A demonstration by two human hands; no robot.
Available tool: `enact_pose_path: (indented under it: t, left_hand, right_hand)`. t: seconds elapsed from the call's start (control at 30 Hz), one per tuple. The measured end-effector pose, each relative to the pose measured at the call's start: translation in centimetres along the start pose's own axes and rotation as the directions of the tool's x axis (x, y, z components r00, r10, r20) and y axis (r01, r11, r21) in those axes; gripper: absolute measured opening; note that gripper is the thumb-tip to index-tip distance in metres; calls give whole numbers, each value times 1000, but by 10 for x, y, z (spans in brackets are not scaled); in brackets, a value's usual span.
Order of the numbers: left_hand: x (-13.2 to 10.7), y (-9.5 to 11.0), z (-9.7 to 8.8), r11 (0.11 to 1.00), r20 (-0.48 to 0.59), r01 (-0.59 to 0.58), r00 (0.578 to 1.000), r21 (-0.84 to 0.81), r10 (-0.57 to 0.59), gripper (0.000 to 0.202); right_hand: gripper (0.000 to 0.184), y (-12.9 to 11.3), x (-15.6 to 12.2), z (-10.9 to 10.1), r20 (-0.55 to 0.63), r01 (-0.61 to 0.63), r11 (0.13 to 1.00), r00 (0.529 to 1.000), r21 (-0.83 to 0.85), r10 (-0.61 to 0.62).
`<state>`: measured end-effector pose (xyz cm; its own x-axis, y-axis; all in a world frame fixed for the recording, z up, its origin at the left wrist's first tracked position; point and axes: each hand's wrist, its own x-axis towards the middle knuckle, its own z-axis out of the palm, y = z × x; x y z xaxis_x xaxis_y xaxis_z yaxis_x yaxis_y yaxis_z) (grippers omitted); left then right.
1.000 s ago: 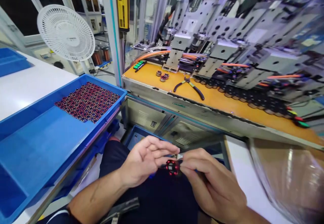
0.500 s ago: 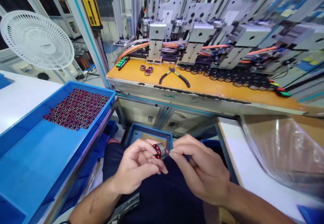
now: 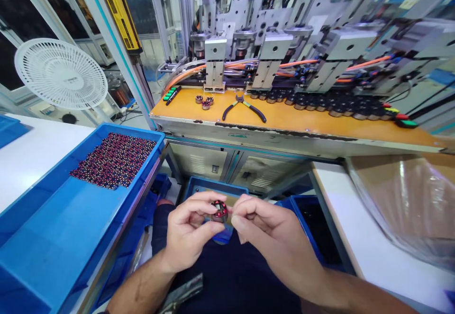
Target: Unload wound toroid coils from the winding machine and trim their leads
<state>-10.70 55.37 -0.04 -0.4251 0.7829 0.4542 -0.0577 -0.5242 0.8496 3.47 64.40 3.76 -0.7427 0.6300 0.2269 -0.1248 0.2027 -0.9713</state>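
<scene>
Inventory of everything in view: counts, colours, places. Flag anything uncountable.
round part: one, red and dark, in left hand
tray: one, blue, left
packed parts: uncountable, red and dark, tray's far end
bench: one, orange top, ahead
loose parts: three, red and dark, bench, left of pliers
pliers: one, black and yellow handles, bench
dark parts: overlapping, uncountable, black tops, bench, right of pliers
machine: one, silver-grey, over bench
fan: one, white, back left
plastic sheet: one, clear, right
left hand: one, bare, gripping round part
right hand: one, bare, fingertips pinched beside round part
</scene>
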Motion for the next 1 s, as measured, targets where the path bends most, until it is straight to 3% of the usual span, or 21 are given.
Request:
enact_pose_path:
  t: [0.13,0.3,0.47,0.57,0.63,0.67,0.7,0.77,0.8,0.83,0.9,1.0]
  left_hand:
    - [1,-1,-1,998,-21,42,999,-45,-43,23]
    - [1,-5,-4,995,1,48,999,-92,-48,22]
    - [1,-5,-3,983,25,103,995,-153,-100,22]
    - [4,-8,-1,956,32,165,986,-243,-162,14]
    - [6,-13,0,919,-46,246,961,-308,-273,11]
    - [7,-15,0,909,-127,283,934,-305,-334,14]
    - [6,-18,-1,915,-231,308,900,-261,-369,17]
    - [2,-18,-2,947,-393,317,866,-43,-308,17]
    - [-1,-16,-2,954,-400,281,890,106,-217,16]
    - [-4,-12,-2,945,-349,208,930,251,-112,19]
    - [-8,-2,1,897,-158,13,985,442,63,34]
    - [-6,13,10,838,7,-149,985,525,172,50]
  right_hand:
    - [31,3,2,2,105,-121,982,989,146,106]
    - [30,9,3,6,135,-197,938,977,287,164]
    - [30,23,2,12,231,-211,874,966,438,117]
    - [23,30,2,14,198,-123,891,979,437,38]
    - [16,32,4,12,41,100,955,992,280,-116]
    - [15,33,6,9,-49,252,962,968,107,-248]
    - [14,34,8,6,-114,392,912,907,-119,-405]
    - [16,38,13,-3,-101,533,640,720,-553,-686]
    - [19,40,15,-8,-42,544,481,631,-687,-774]
    - [20,43,16,-13,26,546,348,563,-762,-826]
    - [20,48,17,-21,161,582,168,470,-795,-868]
    - [10,51,15,-26,297,635,24,394,-772,-870]
